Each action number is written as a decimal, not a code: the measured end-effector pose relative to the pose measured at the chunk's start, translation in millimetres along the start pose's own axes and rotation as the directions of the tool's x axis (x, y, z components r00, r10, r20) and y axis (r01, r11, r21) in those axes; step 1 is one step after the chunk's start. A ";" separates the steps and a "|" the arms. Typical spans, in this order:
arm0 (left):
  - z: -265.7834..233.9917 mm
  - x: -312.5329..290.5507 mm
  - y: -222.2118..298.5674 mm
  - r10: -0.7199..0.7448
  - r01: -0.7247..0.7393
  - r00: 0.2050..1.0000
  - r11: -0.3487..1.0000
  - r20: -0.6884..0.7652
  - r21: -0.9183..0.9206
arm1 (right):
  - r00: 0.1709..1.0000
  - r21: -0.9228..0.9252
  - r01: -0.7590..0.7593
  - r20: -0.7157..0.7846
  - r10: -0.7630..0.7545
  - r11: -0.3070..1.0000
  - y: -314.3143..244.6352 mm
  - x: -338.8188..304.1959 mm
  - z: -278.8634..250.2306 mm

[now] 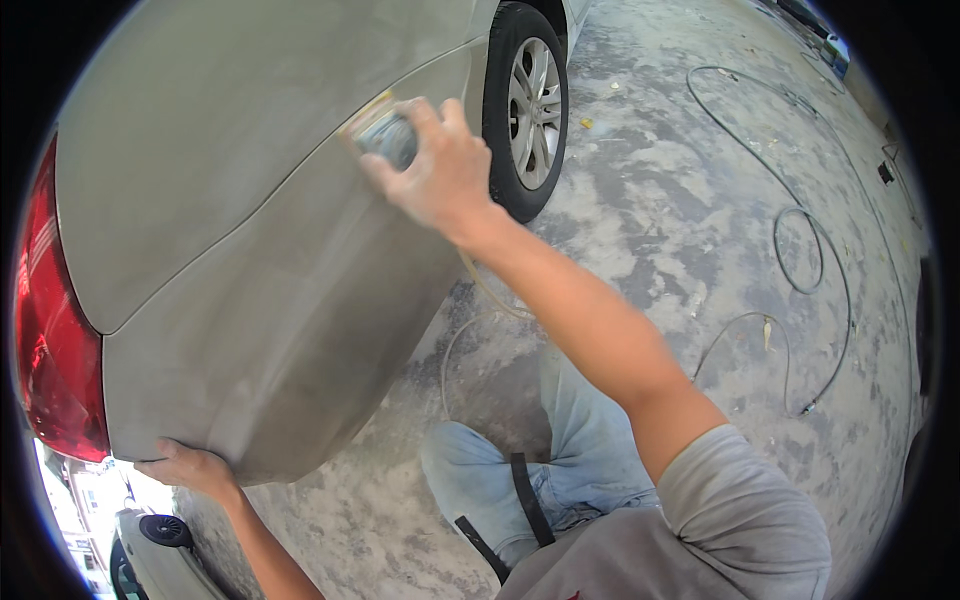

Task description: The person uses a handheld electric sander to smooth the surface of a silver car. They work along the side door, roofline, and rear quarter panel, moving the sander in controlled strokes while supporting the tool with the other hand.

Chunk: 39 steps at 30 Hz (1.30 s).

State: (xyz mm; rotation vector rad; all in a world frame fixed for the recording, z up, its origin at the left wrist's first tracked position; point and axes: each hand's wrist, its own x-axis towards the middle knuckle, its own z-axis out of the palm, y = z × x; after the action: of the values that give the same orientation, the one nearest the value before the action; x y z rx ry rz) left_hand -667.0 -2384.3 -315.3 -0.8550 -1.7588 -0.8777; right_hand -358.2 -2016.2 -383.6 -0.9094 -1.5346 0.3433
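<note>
At the far left I see a glossy red tail light (62, 330) on the rear corner of a car (290, 300). Below it, part of another car (150, 560) shows. The person's left hand (195, 470) touches the lower edge of the nearer car's bumper, fingers slightly apart; I can't tell whether they curl under and grip it.

The bodywork spreads from there up to the middle, dull grey-beige and matte, with pale, cloudy streaks on the bumper. A dark seam curves up across it from the tail light. Against the body near the seam's upper stretch sits a rounded grey-blue pad (390, 140), yellowish along its outer edge and blurred. The right hand (435, 170) pinches it between thumb and fingers.

Just right of that hand stands a wheel (537, 115) with a black tyre and silver spokes. A thin pale hose (487, 288) shows below the wrist. Farther right, a dark green hose (849, 300) loops over the blotchy grey floor (640, 180).
</note>
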 end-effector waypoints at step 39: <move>-0.6 4.1 -10.5 0.016 -0.015 0.999 1.000 -0.036 0.020 | 0.971 0.042 -0.237 -0.013 0.237 0.971 130.6 138.9 -43.4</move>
State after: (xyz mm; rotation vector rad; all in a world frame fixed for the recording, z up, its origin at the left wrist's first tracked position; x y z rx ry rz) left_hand -676.9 -2389.4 -313.2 -0.8336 -1.7244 -0.8592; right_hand -263.3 -1846.0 -366.8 -1.0640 -1.3994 0.5346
